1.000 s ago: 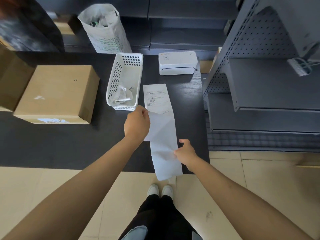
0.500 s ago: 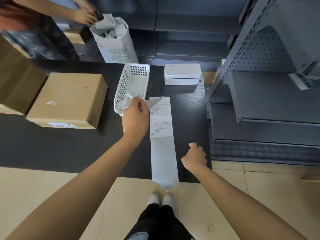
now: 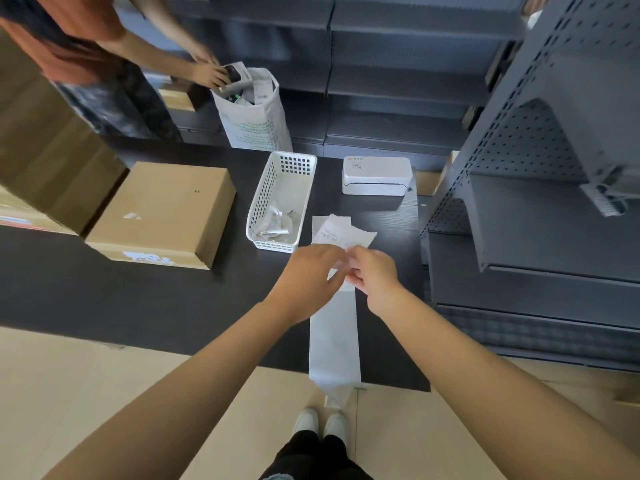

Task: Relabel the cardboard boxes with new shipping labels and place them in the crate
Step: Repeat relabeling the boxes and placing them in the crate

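Left hand (image 3: 306, 277) and right hand (image 3: 372, 271) together, both pinching label (image 3: 341, 233) at near edge, peeling it off backing strip (image 3: 334, 334). Label: thin, limp, light, presumably sticky beneath; best held by corner, kept off itself. White, fine print, curled. Strip lies along dark surface (image 3: 104, 292), overhanging front edge. Cardboard box (image 3: 166, 209) well left, beyond basket (image 3: 282, 199).

White perforated basket (image 3: 281, 199); tan cardboard box (image 3: 162, 213); black table (image 3: 104, 299).
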Available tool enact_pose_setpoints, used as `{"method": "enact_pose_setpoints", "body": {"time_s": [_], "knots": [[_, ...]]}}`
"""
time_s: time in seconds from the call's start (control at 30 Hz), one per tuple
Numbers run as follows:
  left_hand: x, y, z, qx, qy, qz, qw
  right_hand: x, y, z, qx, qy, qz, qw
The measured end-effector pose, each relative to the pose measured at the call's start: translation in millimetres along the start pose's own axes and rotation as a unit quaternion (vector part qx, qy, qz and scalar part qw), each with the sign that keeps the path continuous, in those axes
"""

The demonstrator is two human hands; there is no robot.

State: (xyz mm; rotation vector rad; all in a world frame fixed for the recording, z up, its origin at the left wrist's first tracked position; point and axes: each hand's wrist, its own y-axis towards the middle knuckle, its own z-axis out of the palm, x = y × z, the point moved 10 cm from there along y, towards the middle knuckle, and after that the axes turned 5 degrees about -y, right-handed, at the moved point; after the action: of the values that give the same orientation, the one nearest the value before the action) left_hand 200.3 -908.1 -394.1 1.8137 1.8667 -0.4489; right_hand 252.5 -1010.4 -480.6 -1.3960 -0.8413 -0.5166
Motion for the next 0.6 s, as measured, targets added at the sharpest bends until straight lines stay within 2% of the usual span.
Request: {"method": "enact_pose_setpoints", "body": {"time_s": [0.17, 0.37, 0.6], "knots": [[27.0, -18.4, -0.2, 0.078, 0.071, -0.015, 0.994, 5.3, 4.5, -5.5, -0.048, -0.080, -0.055, 0.994], [89.8, -38.2, -43.6, 0.055, 0.167, -0.088, 0.981, 9.9, 4.6, 34.3, -0.019, -0.114, -0.062, 0.991], [179.8, -66.3, -110.8, 0.045, 0.212, -0.148, 0.965, 12.8, -5.2, 144.3, 0.031, -0.110, -0.067, 0.991]]}}
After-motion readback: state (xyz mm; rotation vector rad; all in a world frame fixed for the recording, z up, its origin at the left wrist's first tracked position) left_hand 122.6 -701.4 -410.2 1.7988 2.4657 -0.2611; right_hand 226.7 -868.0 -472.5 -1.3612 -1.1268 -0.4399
